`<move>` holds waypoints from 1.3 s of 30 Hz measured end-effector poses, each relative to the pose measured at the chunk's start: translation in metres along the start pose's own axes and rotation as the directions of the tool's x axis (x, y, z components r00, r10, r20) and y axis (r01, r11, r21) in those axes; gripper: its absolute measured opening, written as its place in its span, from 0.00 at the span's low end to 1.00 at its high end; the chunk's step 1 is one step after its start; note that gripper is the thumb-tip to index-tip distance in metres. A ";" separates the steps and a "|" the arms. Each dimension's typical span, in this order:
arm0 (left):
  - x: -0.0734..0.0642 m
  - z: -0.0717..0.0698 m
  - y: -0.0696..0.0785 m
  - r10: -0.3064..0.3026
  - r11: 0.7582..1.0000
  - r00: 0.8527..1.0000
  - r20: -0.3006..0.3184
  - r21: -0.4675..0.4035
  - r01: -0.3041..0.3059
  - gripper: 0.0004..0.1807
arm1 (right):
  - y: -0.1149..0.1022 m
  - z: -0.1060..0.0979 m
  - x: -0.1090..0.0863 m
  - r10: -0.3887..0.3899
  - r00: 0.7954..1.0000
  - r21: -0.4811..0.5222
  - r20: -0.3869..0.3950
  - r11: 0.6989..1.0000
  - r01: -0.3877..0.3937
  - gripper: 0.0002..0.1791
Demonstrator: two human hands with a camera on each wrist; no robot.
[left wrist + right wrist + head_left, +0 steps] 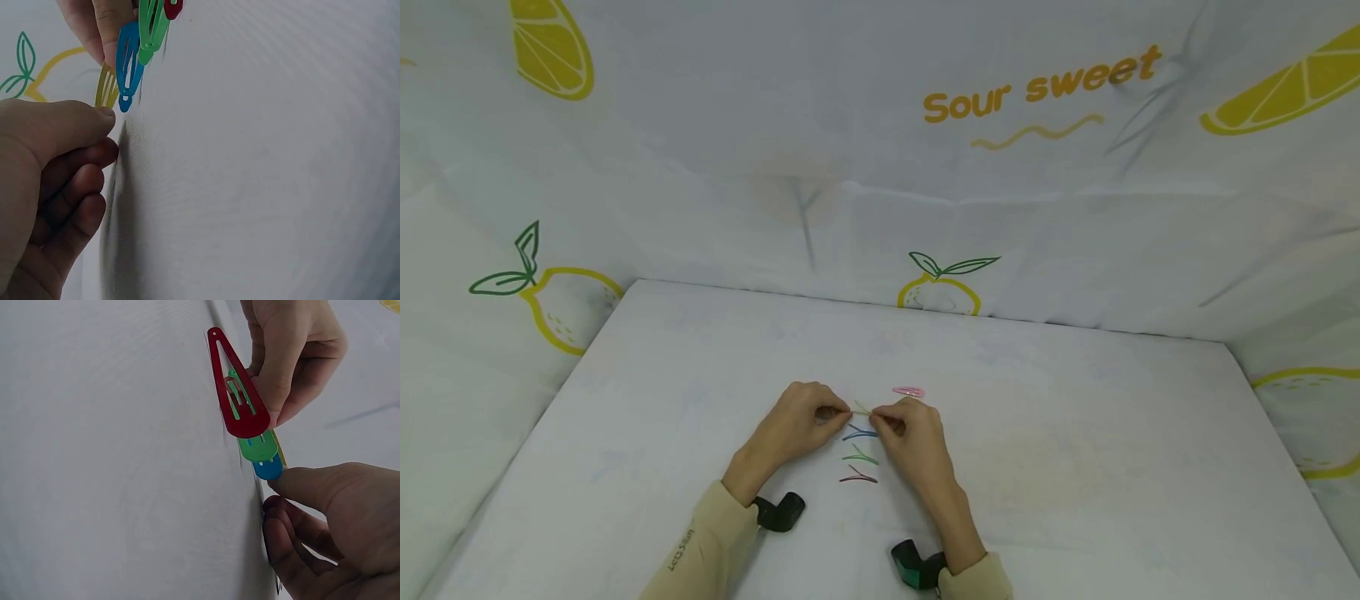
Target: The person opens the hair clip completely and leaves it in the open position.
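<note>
One yellow hair clip is held well in from the side edges of a white tabletop. The left hand pinches its left end between thumb and forefinger; the right hand pinches its right end likewise. A blue clip, a green clip and a red clip form a row from there toward the near edge. A pink clip lies just beyond the right hand, toward the far edge.

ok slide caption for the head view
Left hand and right hand pinch a yellow hair clip; blue clip, green clip and red clip line up nearer, a pink clip beyond.
</note>
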State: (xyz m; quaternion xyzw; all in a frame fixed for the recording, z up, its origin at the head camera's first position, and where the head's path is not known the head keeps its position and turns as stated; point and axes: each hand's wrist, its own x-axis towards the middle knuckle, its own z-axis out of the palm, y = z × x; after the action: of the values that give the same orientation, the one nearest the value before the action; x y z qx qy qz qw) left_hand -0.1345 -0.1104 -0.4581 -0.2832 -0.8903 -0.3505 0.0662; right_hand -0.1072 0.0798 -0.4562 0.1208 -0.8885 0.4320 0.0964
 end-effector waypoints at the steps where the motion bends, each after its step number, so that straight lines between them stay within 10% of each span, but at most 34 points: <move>1: 0.000 0.000 0.000 -0.010 1.000 1.000 0.009 -0.001 0.010 0.02 | 0.000 0.000 0.000 -0.003 1.000 0.002 0.003 1.000 0.003 0.02; 39: 0.001 -0.004 0.003 -0.029 1.000 0.999 0.044 0.009 0.029 0.04 | 0.000 -0.014 -0.005 0.066 0.995 -0.014 0.078 0.998 -0.066 0.09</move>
State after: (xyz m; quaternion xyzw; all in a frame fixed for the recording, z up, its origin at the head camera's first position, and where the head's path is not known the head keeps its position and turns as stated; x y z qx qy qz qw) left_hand -0.1342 -0.1113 -0.4529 -0.2775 -0.8969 -0.3416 0.0427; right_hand -0.1019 0.0914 -0.4494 0.1077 -0.8976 0.4249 0.0476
